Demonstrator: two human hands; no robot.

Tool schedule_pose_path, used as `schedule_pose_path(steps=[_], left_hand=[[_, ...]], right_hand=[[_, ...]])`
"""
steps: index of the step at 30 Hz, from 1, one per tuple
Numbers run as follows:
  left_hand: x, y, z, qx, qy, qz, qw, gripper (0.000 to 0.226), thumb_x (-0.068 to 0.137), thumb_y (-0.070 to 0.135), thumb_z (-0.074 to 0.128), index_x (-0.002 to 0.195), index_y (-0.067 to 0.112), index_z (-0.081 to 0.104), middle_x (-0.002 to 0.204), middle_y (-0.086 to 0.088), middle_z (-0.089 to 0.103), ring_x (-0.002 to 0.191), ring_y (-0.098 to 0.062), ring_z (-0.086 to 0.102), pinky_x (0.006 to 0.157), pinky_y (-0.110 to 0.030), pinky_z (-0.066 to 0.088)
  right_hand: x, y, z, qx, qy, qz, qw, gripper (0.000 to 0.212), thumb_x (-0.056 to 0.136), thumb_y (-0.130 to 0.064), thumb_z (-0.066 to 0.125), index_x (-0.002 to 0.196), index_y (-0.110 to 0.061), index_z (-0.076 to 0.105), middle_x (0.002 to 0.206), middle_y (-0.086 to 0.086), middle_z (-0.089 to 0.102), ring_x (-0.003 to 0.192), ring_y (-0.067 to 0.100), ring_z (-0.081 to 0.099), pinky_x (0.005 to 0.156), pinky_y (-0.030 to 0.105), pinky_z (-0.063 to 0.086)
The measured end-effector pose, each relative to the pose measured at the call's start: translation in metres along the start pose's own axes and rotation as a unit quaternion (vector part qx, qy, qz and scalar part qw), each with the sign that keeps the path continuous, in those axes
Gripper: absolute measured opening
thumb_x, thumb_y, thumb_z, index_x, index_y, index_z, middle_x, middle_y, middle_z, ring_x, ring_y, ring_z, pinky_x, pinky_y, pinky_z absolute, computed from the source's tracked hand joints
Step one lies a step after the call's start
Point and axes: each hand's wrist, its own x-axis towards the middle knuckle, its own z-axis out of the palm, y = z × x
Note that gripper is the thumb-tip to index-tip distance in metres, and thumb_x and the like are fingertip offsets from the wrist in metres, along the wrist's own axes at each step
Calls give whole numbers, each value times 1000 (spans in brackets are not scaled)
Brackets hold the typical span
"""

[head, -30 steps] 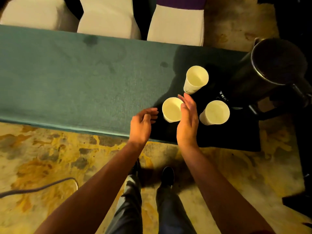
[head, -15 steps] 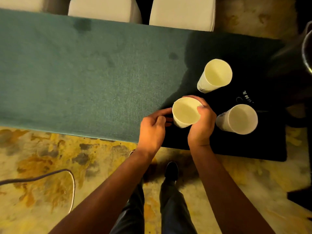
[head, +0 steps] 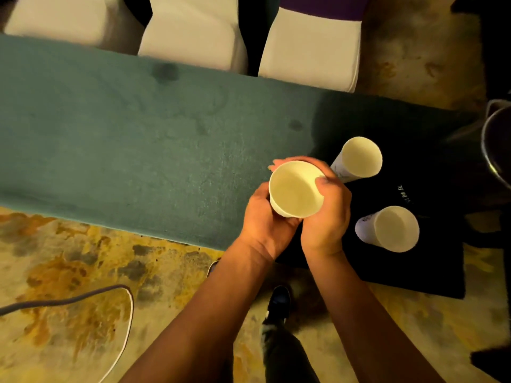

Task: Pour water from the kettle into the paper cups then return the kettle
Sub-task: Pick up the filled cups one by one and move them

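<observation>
Three white paper cups are in view. The nearest paper cup (head: 294,190) is lifted off the table and held between both hands: my left hand (head: 261,219) cups its left side and underside, my right hand (head: 325,214) wraps its right side. A second cup (head: 359,158) stands behind on the black mat (head: 431,261), and a third cup (head: 394,228) stands to the right. The dark metal kettle (head: 496,142) shows only as a rim at the right edge.
The long table (head: 124,150) has a teal cloth with dark wet spots. White chair backs (head: 193,31) line its far side. A grey cable (head: 83,299) loops on the patterned floor at the left. My shoes show below the table edge.
Both hands closed around the nearest cup and raised it off the mat, towards me. The view shifted, so the kettle slid mostly out of frame at the right.
</observation>
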Motion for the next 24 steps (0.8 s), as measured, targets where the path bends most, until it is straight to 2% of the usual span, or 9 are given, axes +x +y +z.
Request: schedule_pose_path(steps=[4,7,10,12,15,18,21,24], left_hand=[[-3,25,13,-20,7,-12,1000,24,90,27,53,93,9,69,84,-9,74,76,-21,72,66,-28,60],[5,54,14,-4,10,-15,1000,30,99,25,45,93,7,69,84,-11,74,79,-23,70,66,-29,61],[13,88,18,-7,-10,-33,999,28,86,21,54,83,4,77,86,-13,75,77,-25,73,68,-31,61],[17,110,18,-12,-16,-45,999,27,79,22,58,86,4,76,87,-14,75,77,-27,73,66,-31,62],[24,141,15,-5,-20,-61,998,26,89,24,55,98,5,70,91,-15,74,82,-28,71,67,-33,63],[34,165,13,9,-14,-68,998,28,84,25,57,97,4,69,87,-17,75,74,-30,75,64,-34,63],[50,183,11,14,1,-55,998,30,98,27,48,99,4,68,86,-16,75,73,-28,74,65,-34,63],[60,197,11,-7,7,-47,999,39,101,29,46,89,3,73,83,-16,75,69,-27,75,63,-34,63]], right_hand=[[12,-6,28,26,9,37,999,40,86,-16,39,98,-11,76,97,12,80,97,27,75,86,32,57],[24,-2,53,15,28,41,999,43,87,-10,33,99,-7,74,104,22,75,97,25,74,85,31,55],[36,3,80,8,50,30,998,43,87,-8,33,106,1,71,110,31,73,103,45,71,91,41,58],[45,9,101,-17,59,26,998,42,88,-8,35,107,4,70,111,32,73,106,51,69,93,44,57],[54,19,128,-21,70,28,997,43,88,-7,36,108,9,71,109,31,74,106,51,69,93,43,57],[65,33,149,-21,85,31,996,45,87,-9,35,107,8,71,110,33,73,106,49,70,95,49,57],[81,47,164,-27,93,34,995,46,86,-10,35,104,9,72,106,32,74,104,49,70,92,51,57],[94,55,177,-33,74,45,996,47,85,-10,35,105,8,72,108,37,73,104,54,68,92,58,55]])
